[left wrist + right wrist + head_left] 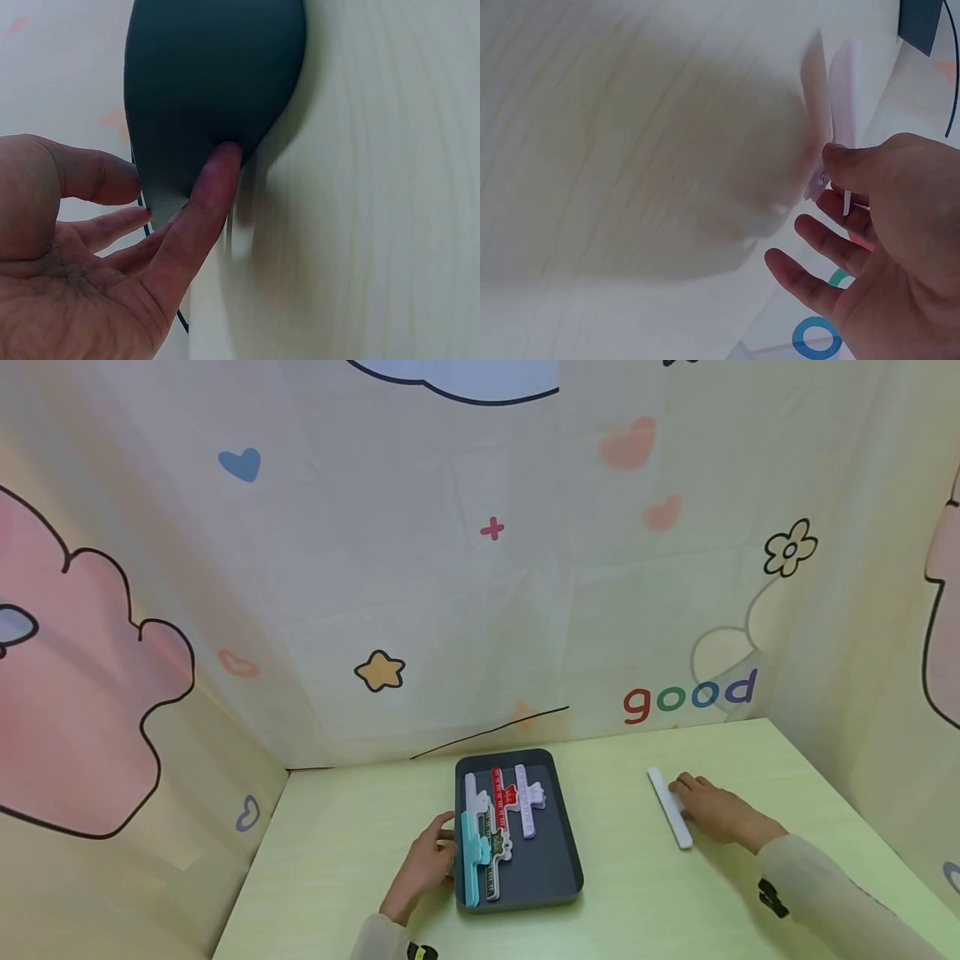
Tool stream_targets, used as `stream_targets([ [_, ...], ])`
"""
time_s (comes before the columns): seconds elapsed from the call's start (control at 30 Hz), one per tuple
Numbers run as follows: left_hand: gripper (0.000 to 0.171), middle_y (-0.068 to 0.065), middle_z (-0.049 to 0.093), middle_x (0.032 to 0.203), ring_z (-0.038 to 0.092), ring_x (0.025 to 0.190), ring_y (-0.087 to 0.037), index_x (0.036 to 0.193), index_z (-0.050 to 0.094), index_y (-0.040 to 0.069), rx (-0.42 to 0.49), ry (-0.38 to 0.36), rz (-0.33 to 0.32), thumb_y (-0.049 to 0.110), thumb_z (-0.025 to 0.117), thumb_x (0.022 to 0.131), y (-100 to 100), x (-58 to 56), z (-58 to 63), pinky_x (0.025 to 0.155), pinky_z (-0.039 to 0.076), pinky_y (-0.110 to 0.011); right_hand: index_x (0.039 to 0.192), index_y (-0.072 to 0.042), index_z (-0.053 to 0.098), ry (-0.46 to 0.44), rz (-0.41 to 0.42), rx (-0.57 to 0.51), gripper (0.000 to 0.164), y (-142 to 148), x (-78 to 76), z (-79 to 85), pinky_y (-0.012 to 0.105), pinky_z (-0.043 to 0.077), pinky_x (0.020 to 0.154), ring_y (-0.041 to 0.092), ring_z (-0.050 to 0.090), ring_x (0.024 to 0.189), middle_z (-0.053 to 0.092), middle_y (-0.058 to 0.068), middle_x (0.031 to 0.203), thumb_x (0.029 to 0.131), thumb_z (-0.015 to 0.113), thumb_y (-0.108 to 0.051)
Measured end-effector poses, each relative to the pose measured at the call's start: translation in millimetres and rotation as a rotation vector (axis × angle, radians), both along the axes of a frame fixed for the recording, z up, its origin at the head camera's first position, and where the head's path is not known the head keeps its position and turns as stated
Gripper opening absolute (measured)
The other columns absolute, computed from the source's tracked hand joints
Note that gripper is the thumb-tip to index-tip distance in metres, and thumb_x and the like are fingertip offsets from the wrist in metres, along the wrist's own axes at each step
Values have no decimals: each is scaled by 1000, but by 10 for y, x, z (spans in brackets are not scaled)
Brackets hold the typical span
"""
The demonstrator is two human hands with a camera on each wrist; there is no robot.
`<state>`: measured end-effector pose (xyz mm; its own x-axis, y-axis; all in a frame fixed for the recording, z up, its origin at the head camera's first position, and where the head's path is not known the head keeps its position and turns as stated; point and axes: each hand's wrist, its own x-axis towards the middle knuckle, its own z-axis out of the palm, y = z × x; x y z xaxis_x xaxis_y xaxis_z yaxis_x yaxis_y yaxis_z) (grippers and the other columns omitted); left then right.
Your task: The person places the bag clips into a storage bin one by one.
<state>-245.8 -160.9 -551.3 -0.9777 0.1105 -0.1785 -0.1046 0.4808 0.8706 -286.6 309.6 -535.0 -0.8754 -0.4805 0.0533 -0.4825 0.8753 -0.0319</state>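
Note:
A dark grey tray (536, 877) holds several long clips with ruler markings and shaped levers: a teal clip (471, 860), a red clip (498, 797), a lilac clip (523, 802), a black-and-white clip (492, 868) and a whitish one. My left hand (429, 864) is at the tray's left side, its fingertips against the rim and outer wall; one straight finger (206, 195) presses that wall in the left wrist view. To the right of the tray, my right hand (708, 806) pinches a pale clip (670, 808) between thumb and fingers; its other fingers (806, 281) are spread.
Both hands are over a pale yellow-green table (322, 852) with wood grain. A patterned cloth (450, 610) with hearts, stars and the word "good" hangs behind it, and more cloth runs along both sides. The tray stands near the back cloth.

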Motion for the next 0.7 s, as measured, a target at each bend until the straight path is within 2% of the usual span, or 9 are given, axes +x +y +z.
stream_targets([
  [0.4, 56, -25, 53, 134, 59, 100, -29, 150, 36, 11, -2, 12, 5, 8, 47, 95, 13, -3, 8, 63, 59, -40, 125, 5, 53, 93, -16, -32, 40, -176, 90, 196, 49, 54, 87, 33, 56, 105, 54, 17, 117, 90, 67, -10],
  [0.7, 56, -25, 52, 135, 59, 100, -28, 150, 36, 12, -3, -1, 13, 8, 47, 96, 24, 0, -6, 63, 59, -40, 120, 6, 55, 223, 65, -74, 39, -354, 143, 373, 46, 55, 82, 31, 57, 99, 56, 16, 112, 87, 70, -8],
])
